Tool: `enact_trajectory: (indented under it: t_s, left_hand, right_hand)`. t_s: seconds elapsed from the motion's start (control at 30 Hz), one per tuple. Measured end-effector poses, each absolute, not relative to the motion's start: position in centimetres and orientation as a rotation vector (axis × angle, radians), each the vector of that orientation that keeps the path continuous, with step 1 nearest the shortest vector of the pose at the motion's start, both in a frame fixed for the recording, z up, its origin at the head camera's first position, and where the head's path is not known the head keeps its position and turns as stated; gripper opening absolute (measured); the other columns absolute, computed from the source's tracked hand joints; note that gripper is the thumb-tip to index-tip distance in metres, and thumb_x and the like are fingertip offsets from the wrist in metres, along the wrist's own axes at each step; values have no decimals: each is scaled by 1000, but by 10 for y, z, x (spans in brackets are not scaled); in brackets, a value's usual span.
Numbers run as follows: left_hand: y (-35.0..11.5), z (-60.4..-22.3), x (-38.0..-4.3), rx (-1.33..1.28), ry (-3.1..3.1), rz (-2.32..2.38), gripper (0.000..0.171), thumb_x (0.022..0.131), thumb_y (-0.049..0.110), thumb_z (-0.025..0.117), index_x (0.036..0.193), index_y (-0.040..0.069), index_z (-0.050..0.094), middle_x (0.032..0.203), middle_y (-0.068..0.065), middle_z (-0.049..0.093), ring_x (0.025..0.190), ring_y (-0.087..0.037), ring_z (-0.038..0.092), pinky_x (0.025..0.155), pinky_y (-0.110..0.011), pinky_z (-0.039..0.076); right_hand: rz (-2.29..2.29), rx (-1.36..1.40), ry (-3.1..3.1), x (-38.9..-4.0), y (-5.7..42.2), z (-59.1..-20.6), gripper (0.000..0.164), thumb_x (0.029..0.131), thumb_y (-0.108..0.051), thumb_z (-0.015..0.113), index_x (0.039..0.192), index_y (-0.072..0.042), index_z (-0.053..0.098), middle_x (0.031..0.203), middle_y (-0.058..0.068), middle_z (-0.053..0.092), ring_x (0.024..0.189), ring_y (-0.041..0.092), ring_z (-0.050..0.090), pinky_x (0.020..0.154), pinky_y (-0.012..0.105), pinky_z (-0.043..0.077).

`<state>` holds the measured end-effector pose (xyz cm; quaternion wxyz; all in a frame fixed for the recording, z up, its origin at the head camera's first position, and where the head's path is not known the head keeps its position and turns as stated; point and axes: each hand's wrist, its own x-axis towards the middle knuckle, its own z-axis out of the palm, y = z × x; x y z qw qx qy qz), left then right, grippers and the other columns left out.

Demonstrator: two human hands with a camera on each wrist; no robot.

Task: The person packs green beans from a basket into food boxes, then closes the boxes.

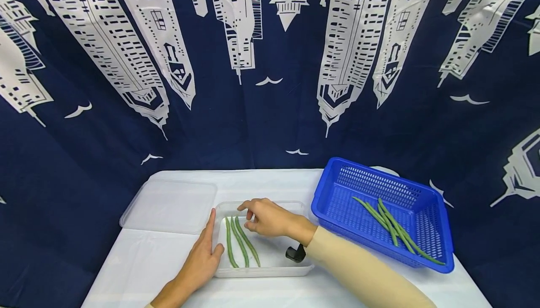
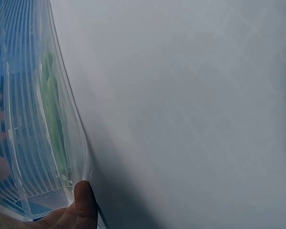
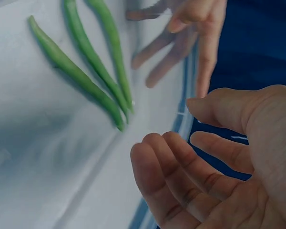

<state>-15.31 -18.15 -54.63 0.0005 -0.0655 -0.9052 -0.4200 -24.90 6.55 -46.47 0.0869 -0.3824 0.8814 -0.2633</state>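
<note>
A clear plastic container (image 1: 278, 272) sits in the middle of the table. Three green beans (image 1: 239, 242) lie lengthwise side by side in its left half. My left hand (image 1: 201, 256) rests against the container's left wall, index finger straight and thumb at the rim; in the right wrist view, some of its fingers show through the clear plastic. Above the container, my right hand (image 1: 267, 218) hovers just right of the beans. In the right wrist view its fingers (image 3: 178, 164) are loosely bent, thumb apart, with nothing between them.
Right of the container stands a blue perforated basket (image 1: 333, 195) with several green beans (image 1: 390, 221) inside. A clear flat lid (image 1: 168, 207) lies at the back left of the white-covered table (image 1: 139, 261). Behind hangs a dark blue curtain (image 1: 253, 125) with white buildings.
</note>
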Motion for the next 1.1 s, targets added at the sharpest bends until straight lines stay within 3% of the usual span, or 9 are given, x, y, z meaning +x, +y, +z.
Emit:
enact_trajectory:
  t_s: [0.17,0.2,0.27,0.4,0.47,0.73,0.97,1.1]
  left_hand:
    - [-184,-547,-151,-201,-2837,-1320,99,112,3,59,190,21,2,194,-27,17,178,-51,25,142,-76,27]
    - [-184,-548,-151,-200,-2836,-1323,99,112,3,59,190,21,2,194,-27,17,178,-51,25,142,-76,27]
    - [-184,-548,-151,-200,-2833,-1328,98,112,3,59,190,21,2,194,-26,16,178,-50,24,142,-75,26]
    - [-184,-548,-152,-207,-2825,-1340,99,112,4,58,190,23,1,195,-24,15,179,-48,22,143,-73,24]
    - [-183,-549,-154,-220,-2814,-1345,98,113,4,58,190,23,1,196,-23,14,180,-48,22,143,-73,23]
    - [-183,-551,-151,-196,-2809,-1345,99,111,3,59,190,22,3,196,-22,17,179,-47,24,144,-72,25]
    - [-185,-547,-152,-198,-2804,-1342,99,111,2,58,190,22,2,195,-22,16,179,-47,23,144,-71,24]
    - [-186,-547,-154,-196,-2822,-1340,99,112,4,57,190,23,0,196,-20,14,180,-46,22,144,-71,24]
  right_hand:
    - [-818,-1139,2658,-246,81,-455,42,108,-15,81,149,-6,76,121,14,84,92,7,78,85,27,65]
    - [-825,-1187,2666,-259,88,-476,43,110,-21,81,150,-9,75,121,11,84,93,7,79,85,27,65]
    - [-834,-1192,2684,-259,97,-475,43,109,-22,81,150,-10,76,119,9,83,96,11,80,87,31,65]
    - [-813,-1186,2745,-255,116,-466,42,108,-19,81,149,-10,77,117,3,82,98,12,80,85,28,63]
    - [-795,-1125,2779,-241,123,-438,41,106,-11,81,146,-7,78,116,5,82,98,13,81,86,27,64]
    - [-832,-1022,2880,-245,175,-429,37,106,-10,82,143,-8,80,112,3,83,95,12,78,80,26,64]
    - [-837,-848,2953,-251,232,-420,37,107,-12,83,143,-6,80,111,3,84,96,14,77,85,39,68]
    - [-838,-745,2978,-252,264,-418,39,107,-14,84,144,-1,79,113,5,84,99,19,78,84,34,66]
